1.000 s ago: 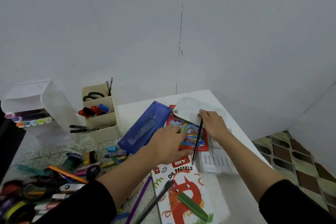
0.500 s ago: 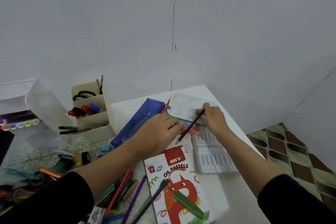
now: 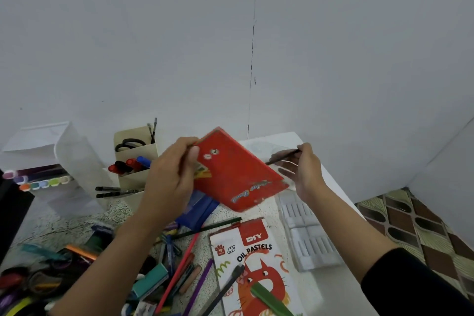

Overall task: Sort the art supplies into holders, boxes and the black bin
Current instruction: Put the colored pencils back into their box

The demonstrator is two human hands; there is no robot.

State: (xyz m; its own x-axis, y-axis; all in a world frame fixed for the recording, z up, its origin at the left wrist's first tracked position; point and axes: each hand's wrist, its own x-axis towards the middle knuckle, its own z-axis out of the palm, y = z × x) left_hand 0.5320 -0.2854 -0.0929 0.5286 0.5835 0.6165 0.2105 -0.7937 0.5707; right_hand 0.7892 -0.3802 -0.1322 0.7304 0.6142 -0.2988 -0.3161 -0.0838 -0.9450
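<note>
1. Head view: off beyond my left hand's (image 3: pixel 169 177) knuckles stands the holder (image 3: pixel 136 159), well apart from any fingertip.
2. Left fingers and thumb clamp the upper-left corner of the red box (image 3: pixel 238 174), which hangs tilted above the table (image 3: pixel 331 295), between both hands.
3. I judge the box to be light, thin card: stiff enough, but easily crushed. Gripping both long edges rather than one corner should steady it.
4. Just past the box's right edge, my right hand (image 3: pixel 305 172) pinches the pencil (image 3: pixel 282 156) by its end between thumb and forefinger, with the other fingers spread loose. It looks slim, rigid and likely to roll.
</note>
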